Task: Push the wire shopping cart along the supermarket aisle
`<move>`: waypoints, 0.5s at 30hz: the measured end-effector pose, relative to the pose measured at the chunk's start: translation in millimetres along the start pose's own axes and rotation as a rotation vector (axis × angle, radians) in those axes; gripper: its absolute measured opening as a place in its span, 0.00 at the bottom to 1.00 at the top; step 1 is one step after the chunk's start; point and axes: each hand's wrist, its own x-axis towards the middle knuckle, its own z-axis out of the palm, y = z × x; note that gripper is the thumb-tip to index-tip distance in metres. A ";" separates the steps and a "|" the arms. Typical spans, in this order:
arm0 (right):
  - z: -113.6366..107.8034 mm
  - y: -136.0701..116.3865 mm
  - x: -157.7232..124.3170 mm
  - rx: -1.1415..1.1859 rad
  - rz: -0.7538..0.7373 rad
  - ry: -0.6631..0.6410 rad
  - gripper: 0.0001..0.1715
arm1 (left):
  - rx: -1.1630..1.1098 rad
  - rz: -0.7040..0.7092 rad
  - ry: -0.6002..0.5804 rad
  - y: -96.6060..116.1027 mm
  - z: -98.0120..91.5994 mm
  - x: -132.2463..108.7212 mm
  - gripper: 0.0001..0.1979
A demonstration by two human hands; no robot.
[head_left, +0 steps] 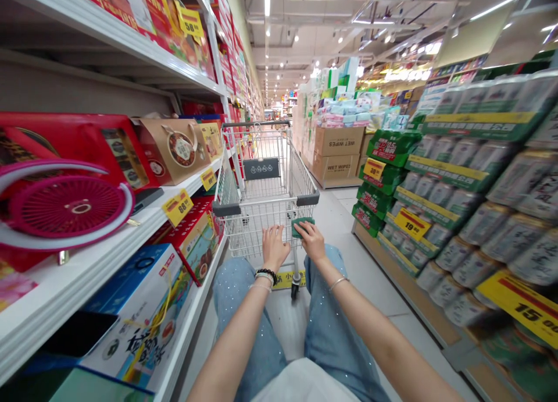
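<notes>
A grey wire shopping cart stands in the aisle straight ahead of me, its basket empty. My left hand rests on the cart's handle bar with its fingers curled over it. Just to its right, my right hand grips the same bar beside a green pad on the handle. Beaded bracelets circle my left wrist and a thin bangle my right. My legs in blue jeans show below.
Shelves on the left carry gift boxes, a pink fan and yellow price tags. On the right are stacked trays of canned drinks. Cartons marked WET WIPES stand on a pallet ahead right.
</notes>
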 end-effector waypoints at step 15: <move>14.8 -17.2 -2.8 0.071 -0.076 0.091 0.39 | 0.141 -0.067 0.134 -76.5 -26.6 -29.5 0.32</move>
